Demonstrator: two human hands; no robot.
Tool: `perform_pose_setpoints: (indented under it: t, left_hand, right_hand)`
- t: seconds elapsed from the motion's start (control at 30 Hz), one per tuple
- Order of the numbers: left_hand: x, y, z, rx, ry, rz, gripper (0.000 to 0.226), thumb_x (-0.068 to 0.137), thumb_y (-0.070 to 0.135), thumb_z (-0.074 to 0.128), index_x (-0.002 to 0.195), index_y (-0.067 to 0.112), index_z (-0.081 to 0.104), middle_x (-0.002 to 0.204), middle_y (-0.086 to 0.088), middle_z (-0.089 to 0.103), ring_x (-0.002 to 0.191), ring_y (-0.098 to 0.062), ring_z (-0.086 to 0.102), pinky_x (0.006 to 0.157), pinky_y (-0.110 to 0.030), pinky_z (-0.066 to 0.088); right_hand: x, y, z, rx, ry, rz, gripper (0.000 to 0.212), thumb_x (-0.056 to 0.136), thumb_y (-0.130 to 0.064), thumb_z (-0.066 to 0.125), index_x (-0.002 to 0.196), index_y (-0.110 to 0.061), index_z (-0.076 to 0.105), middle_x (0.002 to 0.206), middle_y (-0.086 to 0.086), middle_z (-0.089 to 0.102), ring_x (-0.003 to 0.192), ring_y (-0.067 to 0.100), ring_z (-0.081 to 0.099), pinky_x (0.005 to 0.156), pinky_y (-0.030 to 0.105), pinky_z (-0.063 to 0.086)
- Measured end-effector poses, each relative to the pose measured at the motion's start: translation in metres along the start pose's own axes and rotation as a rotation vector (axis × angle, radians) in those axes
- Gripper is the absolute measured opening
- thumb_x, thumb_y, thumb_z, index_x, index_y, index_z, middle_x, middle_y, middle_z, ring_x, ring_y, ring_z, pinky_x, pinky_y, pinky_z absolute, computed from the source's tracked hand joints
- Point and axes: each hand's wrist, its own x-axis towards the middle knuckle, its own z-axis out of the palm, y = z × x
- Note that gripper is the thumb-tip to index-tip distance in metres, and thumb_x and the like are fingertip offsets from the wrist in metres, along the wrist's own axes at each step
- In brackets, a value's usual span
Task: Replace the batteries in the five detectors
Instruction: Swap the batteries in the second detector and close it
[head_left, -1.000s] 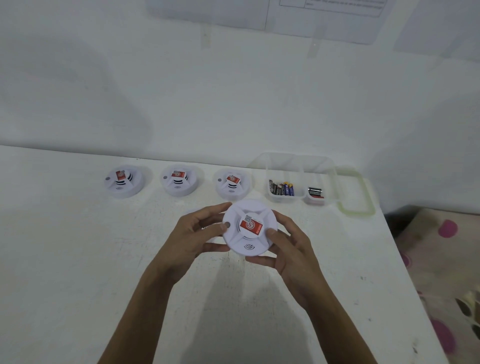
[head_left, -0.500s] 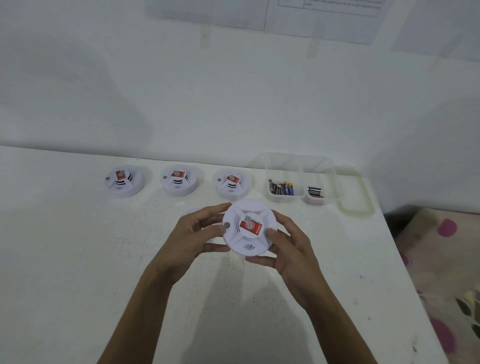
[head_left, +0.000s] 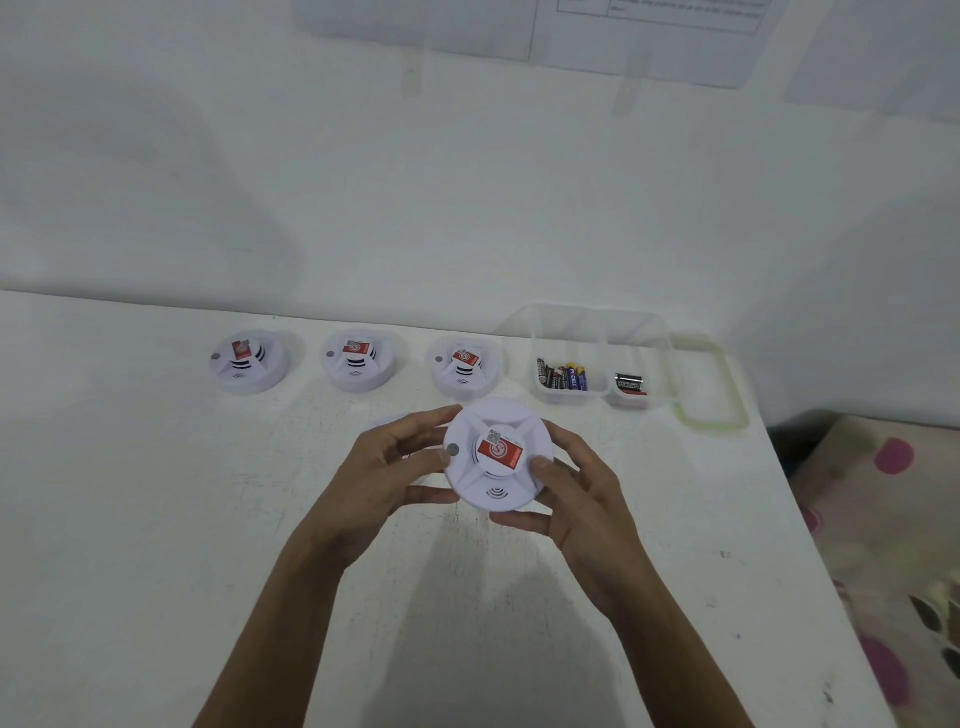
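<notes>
In the middle of the frame, just above the table (head_left: 156, 519), I hold one detector (head_left: 496, 467) face up between both hands. My left hand (head_left: 384, 478) curls round its left rim, thumb tip beside the small grey button (head_left: 453, 449). My right hand (head_left: 576, 499) wraps the right and lower rim, thumb lying near the red label (head_left: 500, 451). Both hands grip it and neither is free.

I judge the step to be opening this unit to reach its cells. To do it well I should lock one hand on the rim and turn with the other, keep my thumbs off the raised centre, and stay low over the table so a loose part cannot drop far.

I count four detectors for certain: the one I hold and a row of three detectors (head_left: 358, 358) across the upper left. A pale round shape (head_left: 387, 423) behind my left fingers may be the fifth; I cannot tell. At upper right stands one clear box (head_left: 597, 322) with batteries (head_left: 563, 376) in two compartments — a small cluster in the left one and one or two in the right, all too small to count surely. One green-rimmed lid (head_left: 735, 384) lies beside the box.
</notes>
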Motion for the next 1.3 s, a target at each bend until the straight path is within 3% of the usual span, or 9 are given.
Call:
perform_pose_setpoints:
  t: [0.9,1.3]
  left_hand:
    - [-0.001,-0.003,0.000,0.019,0.018,0.008,0.034,0.089,0.008,0.058,0.118,0.026,0.061,0.109,0.002,0.071,0.098,-0.022,0.068,0.072,-0.034,0.058]
    - [-0.010,-0.010,-0.017,-0.026,0.136,-0.010,0.030,0.090,0.010,0.056,0.118,0.022,0.061,0.105,0.003,0.073,0.096,-0.021,0.069,0.075,-0.036,0.058]
  right_hand:
    - [-0.002,0.000,0.002,0.002,0.015,-0.015,0.036,0.094,-0.013,0.055,0.129,-0.021,0.054,0.120,0.006,0.066,0.105,0.026,0.066,0.082,0.055,0.055]
    - [0.000,-0.003,0.023,-0.154,0.064,-0.054,0.032,0.089,-0.021,0.064,0.120,-0.020,0.056,0.105,0.004,0.071,0.088,0.018,0.071,0.076,0.039,0.060]
